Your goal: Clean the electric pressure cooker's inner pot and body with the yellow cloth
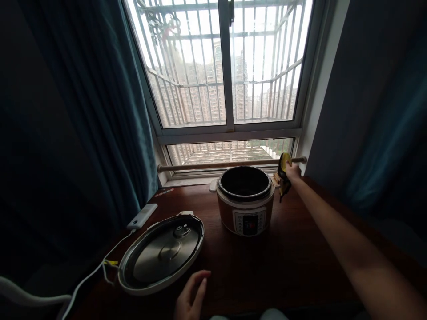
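Note:
An open electric pressure cooker (246,202) stands on the dark wooden table (287,262), its inner pot showing. Its lid (162,253) lies upside down to the left. My right hand (292,170) reaches past the cooker's right side and is closed on a yellow and dark object (283,173) that I cannot identify, close to the wooden rail (220,165) at the window. My left hand (191,295) rests flat on the table near the lid's edge, fingers stretched out and holding nothing.
A white remote-like device (142,216) lies at the table's left edge, and a white cable (96,271) runs off to the lower left. Dark teal curtains (100,111) hang on both sides of the barred window (227,66).

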The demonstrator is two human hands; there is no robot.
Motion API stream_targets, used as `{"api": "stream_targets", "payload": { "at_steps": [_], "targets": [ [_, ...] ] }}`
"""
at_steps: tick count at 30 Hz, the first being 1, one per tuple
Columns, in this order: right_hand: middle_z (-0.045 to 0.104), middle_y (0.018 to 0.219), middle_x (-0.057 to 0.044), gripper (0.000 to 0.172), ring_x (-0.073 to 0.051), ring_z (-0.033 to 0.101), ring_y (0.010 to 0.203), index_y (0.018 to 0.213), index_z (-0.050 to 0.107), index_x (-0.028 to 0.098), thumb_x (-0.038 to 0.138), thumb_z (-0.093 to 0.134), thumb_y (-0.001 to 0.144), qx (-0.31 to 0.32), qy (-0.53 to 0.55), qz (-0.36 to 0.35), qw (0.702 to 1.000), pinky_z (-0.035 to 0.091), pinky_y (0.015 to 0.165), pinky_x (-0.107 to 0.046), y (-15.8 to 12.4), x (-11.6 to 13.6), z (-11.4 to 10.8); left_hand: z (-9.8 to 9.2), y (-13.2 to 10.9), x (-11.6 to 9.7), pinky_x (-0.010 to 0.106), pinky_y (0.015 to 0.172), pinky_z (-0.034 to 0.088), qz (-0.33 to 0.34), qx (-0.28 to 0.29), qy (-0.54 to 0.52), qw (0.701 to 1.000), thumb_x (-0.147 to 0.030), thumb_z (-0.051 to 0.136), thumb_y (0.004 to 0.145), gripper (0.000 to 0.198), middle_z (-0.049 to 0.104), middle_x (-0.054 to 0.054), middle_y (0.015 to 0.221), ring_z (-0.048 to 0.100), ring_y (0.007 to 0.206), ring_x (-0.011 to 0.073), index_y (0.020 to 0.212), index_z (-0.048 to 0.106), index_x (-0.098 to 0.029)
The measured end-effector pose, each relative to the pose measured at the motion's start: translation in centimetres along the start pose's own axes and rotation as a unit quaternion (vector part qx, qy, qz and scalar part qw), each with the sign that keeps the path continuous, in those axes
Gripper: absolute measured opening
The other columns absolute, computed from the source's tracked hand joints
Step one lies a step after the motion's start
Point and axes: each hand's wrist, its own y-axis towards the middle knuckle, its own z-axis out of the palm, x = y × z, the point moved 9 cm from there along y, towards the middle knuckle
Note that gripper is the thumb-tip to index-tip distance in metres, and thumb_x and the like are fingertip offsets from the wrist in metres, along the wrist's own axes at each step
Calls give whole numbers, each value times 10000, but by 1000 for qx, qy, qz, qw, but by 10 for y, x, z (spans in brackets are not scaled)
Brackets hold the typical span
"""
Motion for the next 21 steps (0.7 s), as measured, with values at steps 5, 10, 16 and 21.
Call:
{"api": "stream_targets", "payload": {
  "at_steps": [5, 10, 16, 21],
  "targets": [
    [594, 1100, -142, 626, -186, 573, 934, 1227, 475, 132, 470, 44, 923, -8, 15, -76, 997, 402, 704, -226, 7, 44, -26, 11, 59, -72, 319, 799, 456, 68, 36, 41, 996, -469, 543, 725, 366, 673, 83, 929, 604, 919, 245, 889, 632, -154],
    [644, 939, -120, 421, -198, 592, 835, 967, 654, 138, 491, 572, 754, 106, -58, -126, 985, 410, 692, -233, -26, 76, 36, 46, 139, -129, 264, 642, 444, 116, 32, 84, 989, -412, 452, 789, 327, 667, 88, 784, 615, 683, 172, 837, 584, -117],
    [614, 1004, -177, 320, -251, 569, 952, 942, 660, 89, 211, 674, 646, 133, -154, -92, 975, 420, 729, -269, -38, 66, 73, 78, 209, -146, 243, 589, 375, 108, 15, 199, 974, -468, 498, 754, 362, 605, 67, 575, 581, 625, 166, 592, 559, -150],
    [628, 1009, -167, 351, -254, 588, 931, 994, 637, 87, 163, 639, 650, 147, -169, -88, 971, 432, 709, -272, -28, 62, 74, 84, 236, -139, 256, 551, 327, 88, 7, 277, 957, -545, 560, 672, 415, 547, 52, 524, 565, 626, 199, 507, 516, -167]
  ]
}}
